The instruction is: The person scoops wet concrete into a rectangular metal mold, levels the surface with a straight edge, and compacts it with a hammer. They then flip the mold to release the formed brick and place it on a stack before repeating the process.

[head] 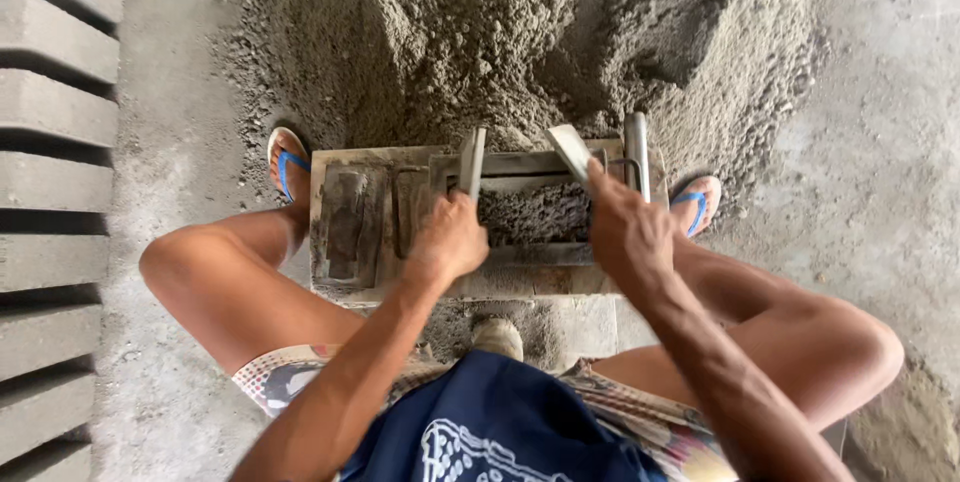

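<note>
I squat over a metal block mould (pixel 505 164) on a flat base plate (pixel 345 232). The mould's open cavity holds grey damp mix (pixel 535 214). My left hand (pixel 450 240) grips a flat metal piece (pixel 472 162) standing upright at the cavity's left side. My right hand (pixel 628 232) holds a flat metal scraper (pixel 570 150) tilted over the cavity's right end. An upright metal bar (pixel 636 150) rises just right of that hand.
A large heap of grey sandy mix (pixel 530 32) lies right behind the mould. Finished grey blocks (pixel 55 172) stand in a row along the left. My feet in blue sandals (pixel 288 164) flank the mould on the concrete floor (pixel 880 172).
</note>
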